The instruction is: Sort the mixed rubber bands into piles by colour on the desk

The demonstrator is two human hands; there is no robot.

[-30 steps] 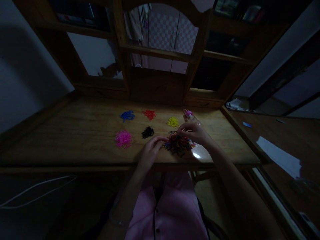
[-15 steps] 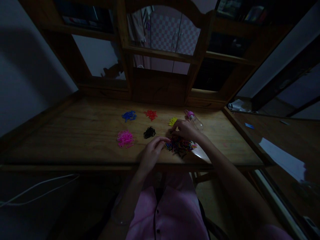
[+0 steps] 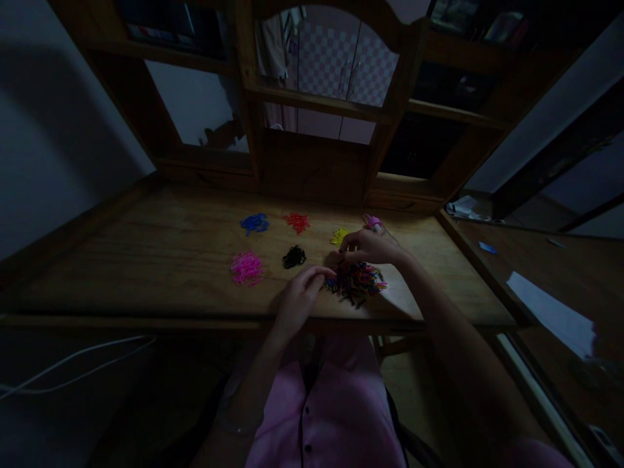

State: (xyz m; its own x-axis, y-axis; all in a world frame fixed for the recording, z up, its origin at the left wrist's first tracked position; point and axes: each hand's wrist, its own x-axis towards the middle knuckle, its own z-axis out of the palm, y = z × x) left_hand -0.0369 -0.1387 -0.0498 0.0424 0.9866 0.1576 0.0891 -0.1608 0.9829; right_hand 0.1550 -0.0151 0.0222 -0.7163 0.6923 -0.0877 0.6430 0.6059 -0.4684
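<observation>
A mixed heap of small thin coloured pieces (image 3: 361, 281), which look like little rubber bands, lies on the wooden desk. My left hand (image 3: 299, 296) rests at the heap's left edge, its fingers stretched toward it and nothing visibly held. Above the heap's back edge, my right hand (image 3: 368, 247) has its fingers bent down and pinched together; anything between them is too small and dark to make out. Sorted by colour nearby are a yellow pile (image 3: 338, 236) just behind my right hand, a black pile (image 3: 294, 256), a red pile (image 3: 297, 222), a blue pile (image 3: 254, 223) and a pink pile (image 3: 246, 268).
A clear bottle with a pink cap (image 3: 373, 222) lies behind my right hand, partly covered by it. The wooden desk (image 3: 146, 260) backs onto a shelf unit (image 3: 312, 169). White papers (image 3: 550, 312) lie on a surface at the right, and a white cable (image 3: 78, 354) hangs at lower left.
The view has shifted slightly. My right hand stays over the back of the heap, its fingers bent a little differently and covering more of the bottle. My left hand has hardly moved.
</observation>
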